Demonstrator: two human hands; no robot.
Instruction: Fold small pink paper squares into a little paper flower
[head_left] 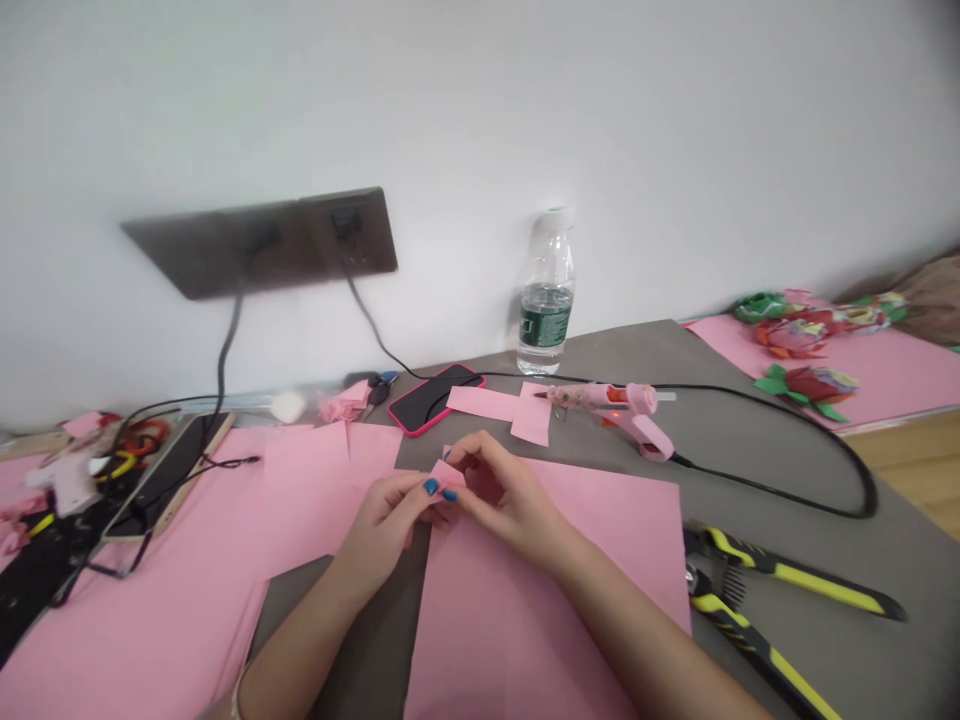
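Observation:
A small folded piece of pink paper (448,478) is pinched between my two hands, over the middle of the table. My left hand (386,520) grips it from the left with thumb and fingers closed. From the right, my right hand (510,500) holds the same piece between thumb and fingertips; part of the paper is hidden behind the fingers. Under my right forearm lies a large pink sheet (622,520). Just beyond the hands are pink paper strips (531,412) and a pink glue gun (615,405) on its side, its tip over the strips.
A phone (435,398) and a water bottle (546,300) are by the wall. Yellow-black pliers (780,600) lie at right, inside the looped black cable (840,430). Paper flowers (806,385) sit at far right. More pink sheets (187,560) and another phone (172,470) are left.

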